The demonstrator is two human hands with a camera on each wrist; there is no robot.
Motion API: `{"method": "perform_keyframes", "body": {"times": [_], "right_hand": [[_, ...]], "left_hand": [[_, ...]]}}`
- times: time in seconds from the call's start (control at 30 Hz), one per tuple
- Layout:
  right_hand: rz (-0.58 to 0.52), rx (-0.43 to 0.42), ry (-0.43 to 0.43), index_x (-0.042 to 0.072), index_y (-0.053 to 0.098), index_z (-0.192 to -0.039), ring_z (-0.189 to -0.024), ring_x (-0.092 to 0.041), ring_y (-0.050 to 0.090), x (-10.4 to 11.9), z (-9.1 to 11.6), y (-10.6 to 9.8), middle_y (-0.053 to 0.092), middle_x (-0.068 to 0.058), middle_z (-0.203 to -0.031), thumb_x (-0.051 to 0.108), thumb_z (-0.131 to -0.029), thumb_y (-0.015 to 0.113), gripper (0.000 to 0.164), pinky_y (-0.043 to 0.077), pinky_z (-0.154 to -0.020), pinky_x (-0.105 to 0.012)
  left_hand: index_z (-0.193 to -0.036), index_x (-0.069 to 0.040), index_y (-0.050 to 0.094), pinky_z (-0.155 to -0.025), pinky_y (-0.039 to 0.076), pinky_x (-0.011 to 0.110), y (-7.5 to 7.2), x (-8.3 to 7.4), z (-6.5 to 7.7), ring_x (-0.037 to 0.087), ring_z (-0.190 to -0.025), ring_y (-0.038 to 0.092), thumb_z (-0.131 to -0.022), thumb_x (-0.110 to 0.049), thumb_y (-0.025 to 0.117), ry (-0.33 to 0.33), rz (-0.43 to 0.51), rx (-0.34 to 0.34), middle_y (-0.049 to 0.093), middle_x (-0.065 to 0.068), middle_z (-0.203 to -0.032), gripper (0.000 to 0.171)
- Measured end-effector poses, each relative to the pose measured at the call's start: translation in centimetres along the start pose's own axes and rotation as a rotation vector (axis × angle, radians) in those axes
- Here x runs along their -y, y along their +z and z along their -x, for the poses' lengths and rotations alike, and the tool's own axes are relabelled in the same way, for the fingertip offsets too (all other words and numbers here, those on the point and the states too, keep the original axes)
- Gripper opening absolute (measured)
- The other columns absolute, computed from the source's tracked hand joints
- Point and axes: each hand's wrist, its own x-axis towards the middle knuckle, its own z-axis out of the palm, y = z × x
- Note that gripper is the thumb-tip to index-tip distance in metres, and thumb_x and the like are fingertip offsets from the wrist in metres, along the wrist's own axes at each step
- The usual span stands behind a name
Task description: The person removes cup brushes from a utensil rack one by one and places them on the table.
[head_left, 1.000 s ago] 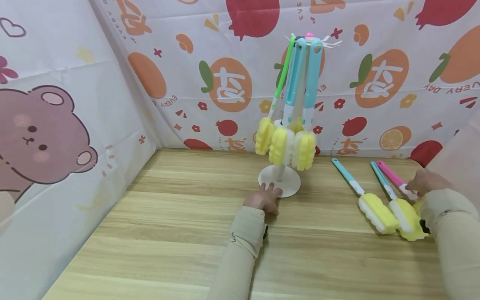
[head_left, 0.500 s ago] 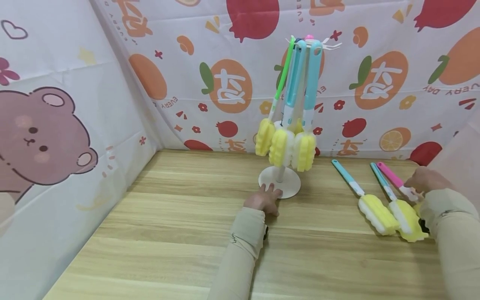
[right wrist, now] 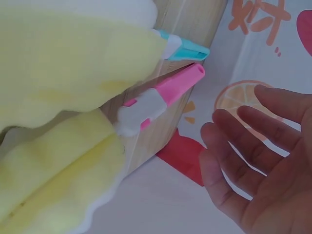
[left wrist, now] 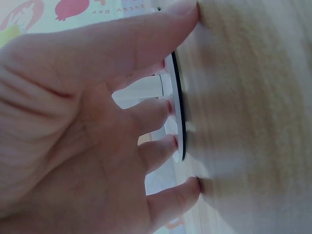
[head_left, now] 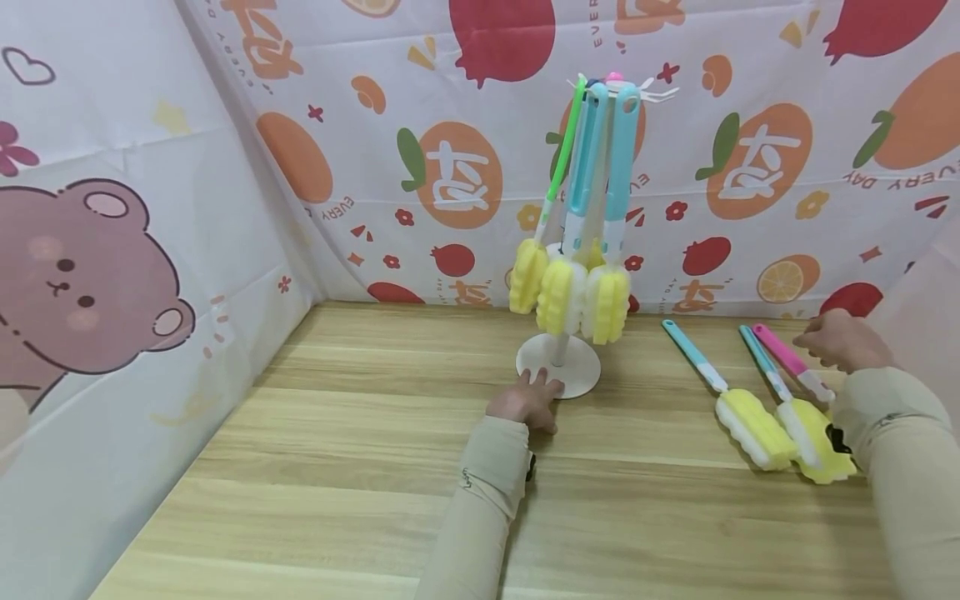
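My left hand rests with spread fingers at the front of the white round base of a stand. In the left wrist view two fingertips press on the base's rim, while the thumb and another finger reach the wooden table. My right hand holds nothing, its fingers loosely bent, just right of a pink-handled sponge brush. The right wrist view shows that brush's yellow sponge apart from the hand. Two teal-handled sponge brushes lie to its left, sponge ends towards me.
From the stand's white hooks hang a green-handled brush, two teal-handled brushes and others partly hidden behind. A fruit-print cloth closes off the back of the table; a bear-print cloth stands on the left.
My right hand has moved back and slightly left, from the neck of the pink-handled brush to beside its handle. The left hand stays on the base.
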Motion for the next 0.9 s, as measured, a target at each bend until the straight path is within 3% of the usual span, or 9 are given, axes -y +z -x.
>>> {"method": "perform_keyframes", "body": {"times": [0.43,0.73,0.9], "right_hand": [[-0.027,-0.148,-0.044,-0.013,0.055,-0.104,-0.068,-0.03,0.055,1.0,0.1,0.2,0.062,-0.022,-0.08,0.025,-0.085,0.055,0.043,0.05,-0.053,-0.04],[-0.045,-0.191,-0.038,-0.012,0.054,-0.106,-0.069,-0.031,0.054,2.4,0.0,-0.2,0.061,-0.02,-0.079,0.029,-0.087,0.054,0.045,0.049,-0.052,-0.039],[-0.068,-0.211,-0.041,-0.012,0.053,-0.108,-0.069,-0.03,0.055,2.9,0.1,-0.2,0.061,-0.026,-0.086,0.031,-0.088,0.053,0.047,0.049,-0.054,-0.041]], "left_hand": [[-0.137,-0.027,0.035,-0.097,0.031,0.055,0.0,-0.1,0.0,0.024,-0.133,0.003,-0.079,-0.024,0.067,-0.008,-0.004,0.005,0.011,0.002,-0.151,0.066],[-0.137,-0.027,0.035,-0.097,0.031,0.055,-0.1,0.0,0.1,0.025,-0.133,0.003,-0.08,-0.024,0.066,0.0,-0.008,0.006,0.01,0.002,-0.151,0.065],[-0.137,-0.027,0.035,-0.098,0.031,0.053,0.0,0.0,0.1,0.025,-0.133,0.003,-0.08,-0.025,0.066,0.004,-0.018,0.009,0.01,0.003,-0.151,0.064]]}}
